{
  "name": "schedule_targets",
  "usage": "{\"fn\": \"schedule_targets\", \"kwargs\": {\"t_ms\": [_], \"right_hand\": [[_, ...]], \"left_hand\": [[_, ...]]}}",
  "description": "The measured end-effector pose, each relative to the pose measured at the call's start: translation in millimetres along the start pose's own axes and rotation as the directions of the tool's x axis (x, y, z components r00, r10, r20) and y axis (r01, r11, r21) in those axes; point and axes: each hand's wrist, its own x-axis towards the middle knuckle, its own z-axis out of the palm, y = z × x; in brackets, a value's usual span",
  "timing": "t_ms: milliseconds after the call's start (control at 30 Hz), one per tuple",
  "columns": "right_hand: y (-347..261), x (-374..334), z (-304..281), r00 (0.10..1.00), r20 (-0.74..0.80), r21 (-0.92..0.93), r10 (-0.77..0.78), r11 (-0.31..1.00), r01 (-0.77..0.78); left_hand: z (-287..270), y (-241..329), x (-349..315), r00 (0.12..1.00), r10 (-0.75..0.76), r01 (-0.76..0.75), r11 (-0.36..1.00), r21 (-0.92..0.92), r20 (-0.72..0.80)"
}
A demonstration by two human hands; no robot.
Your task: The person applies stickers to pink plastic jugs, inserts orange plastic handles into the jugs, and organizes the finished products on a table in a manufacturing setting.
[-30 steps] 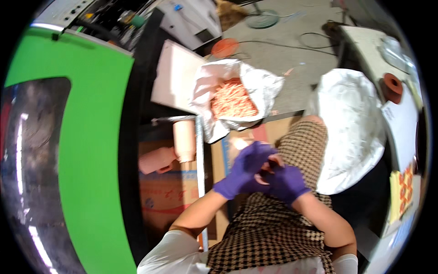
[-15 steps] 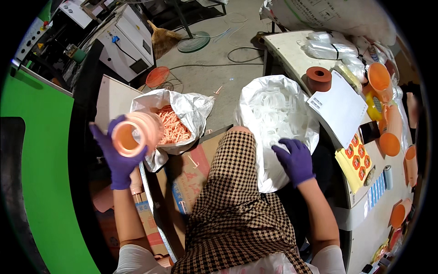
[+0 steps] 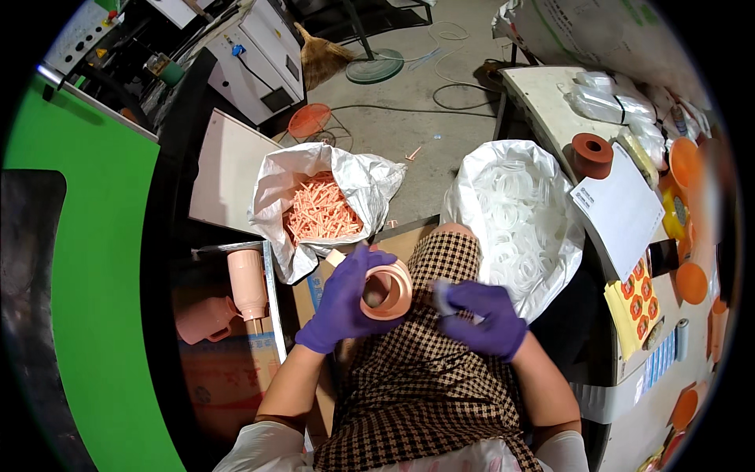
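Purple gloves cover both hands. My left hand [image 3: 346, 303] is closed around a peach plastic jug [image 3: 401, 287], its round open mouth facing up toward me above my lap. To the right of that mouth, my right hand [image 3: 484, 315] pinches a translucent plastic ring [image 3: 442, 299], blurred by motion and apart from the jug. A white sack [image 3: 464, 185] of similar clear rings [image 3: 515, 216] stands just beyond my right hand. Past my left hand is another white sack [image 3: 271, 169], filled with small peach plastic sticks [image 3: 322, 206].
At left, more peach jugs [image 3: 248, 283] lie in a cardboard-lined bin beside a green machine panel [image 3: 86, 236]. The right-hand table [image 3: 543, 86] bears a brown tape roll [image 3: 591, 155], paper sheets [image 3: 621, 208], stickers [image 3: 633, 307] and orange cylinders [image 3: 692, 283]. A broom [image 3: 321, 59] leans behind.
My left hand has brought the jug right and down, over my lap. The right hand has left the ring sack, moved down and left, and now holds a ring. The view has shifted left.
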Motion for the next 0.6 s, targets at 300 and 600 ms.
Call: {"fn": "schedule_targets", "kwargs": {"t_ms": [300, 600], "right_hand": [[4, 35, 72, 0.990, 0.039, -0.138, 0.139, 0.982, -0.132], [41, 22, 94, 1.000, -0.029, -0.428, -0.001, 0.904, -0.012]], "left_hand": [[10, 24, 20, 0.984, 0.126, -0.158, 0.946, 0.285, 0.126], [17, 28, 22, 0.975, 0.001, -0.075, 0.943, 0.325, 0.221]]}}
